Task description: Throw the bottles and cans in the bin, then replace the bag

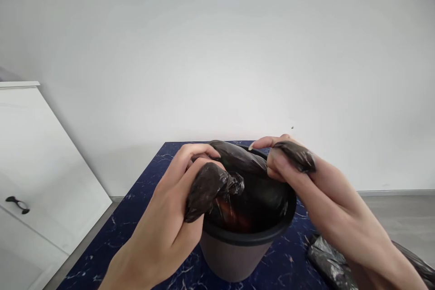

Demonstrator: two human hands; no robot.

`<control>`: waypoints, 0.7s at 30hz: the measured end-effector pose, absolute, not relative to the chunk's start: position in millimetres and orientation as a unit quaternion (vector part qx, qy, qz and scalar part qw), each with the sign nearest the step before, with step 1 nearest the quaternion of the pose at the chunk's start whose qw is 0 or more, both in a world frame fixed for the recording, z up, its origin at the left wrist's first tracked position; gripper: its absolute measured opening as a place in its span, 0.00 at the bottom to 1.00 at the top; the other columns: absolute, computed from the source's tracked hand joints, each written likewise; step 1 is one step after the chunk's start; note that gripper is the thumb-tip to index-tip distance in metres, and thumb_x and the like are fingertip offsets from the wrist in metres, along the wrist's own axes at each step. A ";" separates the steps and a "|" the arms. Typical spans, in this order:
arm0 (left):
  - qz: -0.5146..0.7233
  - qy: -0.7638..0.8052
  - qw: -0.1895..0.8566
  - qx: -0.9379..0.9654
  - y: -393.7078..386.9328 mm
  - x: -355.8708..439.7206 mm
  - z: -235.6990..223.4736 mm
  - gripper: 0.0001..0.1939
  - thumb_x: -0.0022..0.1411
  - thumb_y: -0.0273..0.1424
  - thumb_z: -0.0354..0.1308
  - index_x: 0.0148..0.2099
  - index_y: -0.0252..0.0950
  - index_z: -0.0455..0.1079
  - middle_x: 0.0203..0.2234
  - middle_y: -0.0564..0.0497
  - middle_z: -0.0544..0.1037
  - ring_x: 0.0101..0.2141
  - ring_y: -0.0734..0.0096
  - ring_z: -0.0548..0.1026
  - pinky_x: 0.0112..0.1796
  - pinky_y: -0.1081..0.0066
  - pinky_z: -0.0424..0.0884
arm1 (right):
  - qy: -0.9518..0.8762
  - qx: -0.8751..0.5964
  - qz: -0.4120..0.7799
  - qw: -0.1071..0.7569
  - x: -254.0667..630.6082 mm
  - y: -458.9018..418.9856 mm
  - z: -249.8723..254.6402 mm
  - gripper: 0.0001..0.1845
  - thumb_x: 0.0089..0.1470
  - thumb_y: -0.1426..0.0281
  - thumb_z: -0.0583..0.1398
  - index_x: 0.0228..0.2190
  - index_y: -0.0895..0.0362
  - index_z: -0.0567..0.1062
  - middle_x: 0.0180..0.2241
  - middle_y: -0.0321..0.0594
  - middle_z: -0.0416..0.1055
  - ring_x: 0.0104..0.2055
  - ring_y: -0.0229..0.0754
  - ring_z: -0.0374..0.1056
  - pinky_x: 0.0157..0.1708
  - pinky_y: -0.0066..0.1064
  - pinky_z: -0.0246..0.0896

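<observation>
A black plastic bag (238, 156) is stretched between my two hands over the mouth of a dark grey bucket (234, 258). My left hand (176, 199) grips one bunched part of the bag at the bucket's left side, with a crumpled end lying over the thumb. At the right rim, my right hand (292, 167) is closed on another part, and some film sticks out above its thumb. Inside the bucket, something reddish-orange shows dimly near the front; what it is I cannot tell.
The bucket stands on a dark blue marble-patterned table (136, 217). More crumpled black plastic (329, 260) lies at the right, partly under my right forearm. A white cabinet (37, 158) with a black handle stands at the left, and a white wall (217, 54) rises behind.
</observation>
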State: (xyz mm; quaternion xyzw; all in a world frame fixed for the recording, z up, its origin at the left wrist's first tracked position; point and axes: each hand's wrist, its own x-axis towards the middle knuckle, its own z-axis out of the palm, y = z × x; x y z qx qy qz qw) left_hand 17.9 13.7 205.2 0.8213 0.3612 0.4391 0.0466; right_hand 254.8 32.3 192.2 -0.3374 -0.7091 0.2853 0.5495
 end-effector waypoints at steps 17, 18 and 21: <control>0.411 0.353 0.197 0.817 8.5 38.3 219.2 0.16 0.79 0.29 0.44 0.45 0.41 0.73 0.38 0.47 0.80 0.38 0.62 0.78 0.38 0.62 0.76 | -0.619 -0.245 0.409 0.624 250.9 40.7 190.7 0.18 0.74 0.51 0.54 0.46 0.47 0.78 0.25 0.30 0.54 0.25 0.37 0.56 0.29 0.30 0.63; 0.422 0.361 0.215 0.804 8.3 38.7 220.0 0.17 0.80 0.31 0.43 0.40 0.41 0.71 0.33 0.49 0.79 0.35 0.63 0.76 0.35 0.63 0.74 | -0.606 -0.251 0.412 0.633 251.2 41.2 191.3 0.17 0.73 0.51 0.56 0.43 0.48 0.78 0.26 0.30 0.52 0.25 0.37 0.52 0.25 0.29 0.57; 0.447 0.366 0.280 0.767 10.1 40.2 221.9 0.22 0.82 0.38 0.42 0.34 0.41 0.64 0.22 0.54 0.68 0.28 0.67 0.69 0.33 0.64 0.70 | -0.538 -0.232 0.488 0.646 252.7 41.6 195.7 0.15 0.70 0.54 0.60 0.37 0.51 0.75 0.30 0.33 0.49 0.28 0.38 0.45 0.22 0.28 0.48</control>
